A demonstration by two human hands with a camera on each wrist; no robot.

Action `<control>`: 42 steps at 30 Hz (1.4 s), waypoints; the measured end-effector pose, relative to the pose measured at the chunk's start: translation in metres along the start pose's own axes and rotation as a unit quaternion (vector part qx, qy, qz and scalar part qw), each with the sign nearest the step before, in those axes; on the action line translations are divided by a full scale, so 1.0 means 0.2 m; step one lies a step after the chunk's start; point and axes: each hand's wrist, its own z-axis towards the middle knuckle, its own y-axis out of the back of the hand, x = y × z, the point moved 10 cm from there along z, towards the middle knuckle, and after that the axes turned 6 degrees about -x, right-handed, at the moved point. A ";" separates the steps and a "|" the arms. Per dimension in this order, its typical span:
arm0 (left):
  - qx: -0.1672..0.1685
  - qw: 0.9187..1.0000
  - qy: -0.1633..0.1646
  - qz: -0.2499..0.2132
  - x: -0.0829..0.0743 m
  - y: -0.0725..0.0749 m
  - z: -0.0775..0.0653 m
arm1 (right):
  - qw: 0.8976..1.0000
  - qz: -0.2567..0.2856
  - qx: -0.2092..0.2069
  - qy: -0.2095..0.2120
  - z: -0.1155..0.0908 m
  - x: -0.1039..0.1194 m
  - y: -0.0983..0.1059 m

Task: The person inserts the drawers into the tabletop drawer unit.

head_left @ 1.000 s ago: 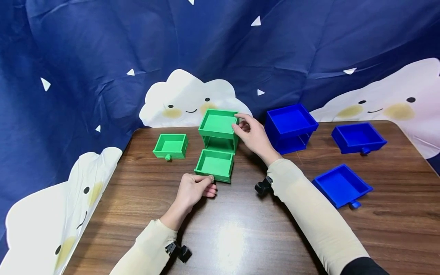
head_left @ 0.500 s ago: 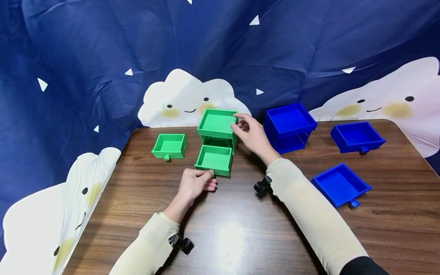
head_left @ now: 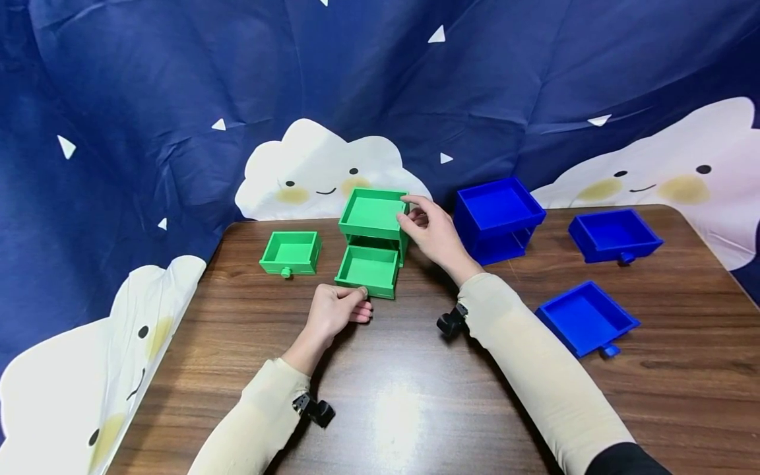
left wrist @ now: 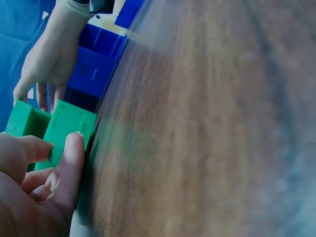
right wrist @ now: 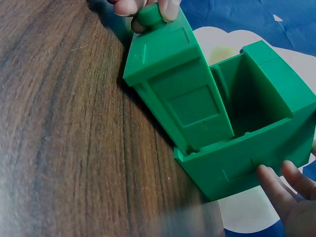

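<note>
In the head view my left hand (head_left: 332,310) pinches the front knob of a green drawer (head_left: 368,269). The right wrist view shows that round knob (right wrist: 149,17) between thumb and fingers. The drawer's back end sits in the lower opening of a green drawer cabinet (head_left: 373,211), its front part sticking out. My right hand (head_left: 436,236) holds the cabinet's upper right edge, thumb over the rim; its fingertips (right wrist: 264,173) touch the side wall in the right wrist view. The left wrist view shows the left thumb and fingers at the drawer front (left wrist: 71,121).
A second green drawer (head_left: 291,252) lies to the left. On the right stand a blue cabinet (head_left: 500,210) and two blue drawers, one at the back (head_left: 617,234), one nearer (head_left: 588,320). The wooden table (head_left: 451,409) meets a dark blue cloud-print curtain (head_left: 475,79).
The left hand has pushed the green drawer away from me, its back end now inside the cabinet's lower opening. The right hand keeps its hold on the cabinet; the view has shifted slightly.
</note>
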 end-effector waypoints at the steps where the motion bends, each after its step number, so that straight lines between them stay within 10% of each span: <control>1: 0.001 1.000 0.000 0.000 0.00 0.00 0.00 | 1.000 0.000 0.000 0.000 0.00 0.00 0.00; 42: 0.002 1.000 0.006 -0.012 -0.03 -0.07 0.14 | 1.000 0.009 -0.001 -0.004 0.00 0.00 0.00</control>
